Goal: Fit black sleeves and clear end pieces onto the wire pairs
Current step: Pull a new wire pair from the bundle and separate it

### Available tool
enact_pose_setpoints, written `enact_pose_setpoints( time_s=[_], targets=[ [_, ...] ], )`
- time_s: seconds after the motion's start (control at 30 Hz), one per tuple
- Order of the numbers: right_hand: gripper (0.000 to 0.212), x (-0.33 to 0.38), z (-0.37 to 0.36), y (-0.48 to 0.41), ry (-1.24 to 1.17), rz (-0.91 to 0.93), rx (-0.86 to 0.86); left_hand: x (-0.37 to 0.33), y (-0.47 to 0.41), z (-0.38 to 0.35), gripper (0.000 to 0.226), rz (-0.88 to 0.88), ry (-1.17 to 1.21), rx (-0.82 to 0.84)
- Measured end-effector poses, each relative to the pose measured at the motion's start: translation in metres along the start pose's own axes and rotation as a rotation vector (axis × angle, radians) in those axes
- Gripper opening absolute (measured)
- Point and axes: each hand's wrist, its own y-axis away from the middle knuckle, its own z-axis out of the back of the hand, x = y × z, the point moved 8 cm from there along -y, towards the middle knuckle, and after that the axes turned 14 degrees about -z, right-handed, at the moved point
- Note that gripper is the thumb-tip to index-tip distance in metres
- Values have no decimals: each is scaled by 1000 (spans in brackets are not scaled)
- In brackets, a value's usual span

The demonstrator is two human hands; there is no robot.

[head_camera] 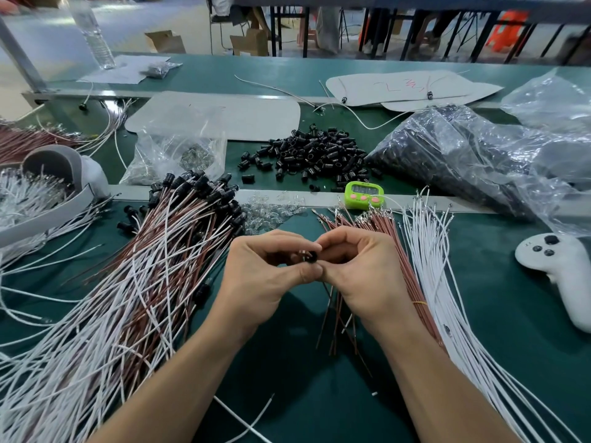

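Both hands meet in front of me with fingers curled inward. My left hand (265, 276) and my right hand (355, 270) pinch one black sleeve (312, 256) between thumbs and forefingers, so it sits exactly where the fingertips come together. Just inside the curl of the left fingers, beside the sleeve, a short pale tip shows. I take it for a wire end, though it is too small to be sure. Below the right palm, thin brown wires (334, 318) trail back toward my wrists, and I cannot tell which of them belong to the pair being fitted.

I judge the sleeve to be a light, hard little plastic tube (smooth enough to squirt out of a tight pinch). It is best held by its side wall, with the bore left free. The wire looks thin and limp. Gripped far from its tip it would buckle rather than push, so I would take it close behind the metal end.

Beyond the fingertips lie the clear end pieces (271, 212), tiny and glassy and probably fiddly to pick up singly, and farther beyond them the loose sleeves (315, 155). Left of the left knuckles lies the bundle of sleeved wires (179, 225), and right of the right knuckles the white wires (428, 238).
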Motion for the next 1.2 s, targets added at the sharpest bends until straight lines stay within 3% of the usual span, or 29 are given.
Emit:
enact_pose_setpoints(
  time_s=[0.3, 0.47, 0.53, 0.8, 1.2],
  targets=[
    [26, -2, 2, 0, 4, -35, -26, 2, 3, 1, 24, 41, 80, -65],
    [12, 2, -5, 4, 217, 13, -25, 4, 2, 8, 26, 56, 94, -129],
    [19, 3, -9, 7, 276, 29, -13, 5, 2, 12, 25, 60, 89, -144],
    [12, -4, -5, 3, 156, -28, 12, 2, 2, 9, 23, 55, 110, -177],
    [14, -2, -8, 5, 109, -30, 34, -8, 0, 2, 28, -65, 14, -20]
  ],
)
